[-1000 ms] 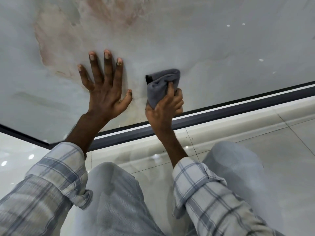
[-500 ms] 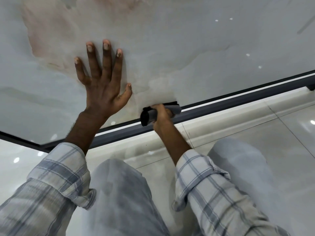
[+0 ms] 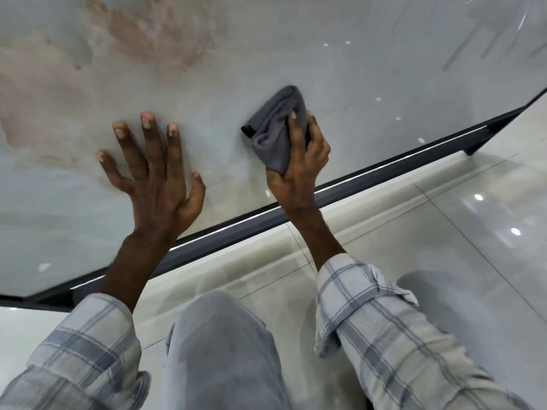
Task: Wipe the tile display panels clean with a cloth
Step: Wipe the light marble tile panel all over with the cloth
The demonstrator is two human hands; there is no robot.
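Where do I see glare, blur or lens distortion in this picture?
Head view: light spots glare on the glossy panel and floor; the frame looks bowed, likely wide-angle distortion; the left hand, right hand and cloth are sharp; the top right streaks look smeared.

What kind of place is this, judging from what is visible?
Probably a tile showroom: a glossy marble-look panel stands in a dark metal frame above a polished tiled floor that mirrors lights, and the right hand holds a grey cloth on the panel.
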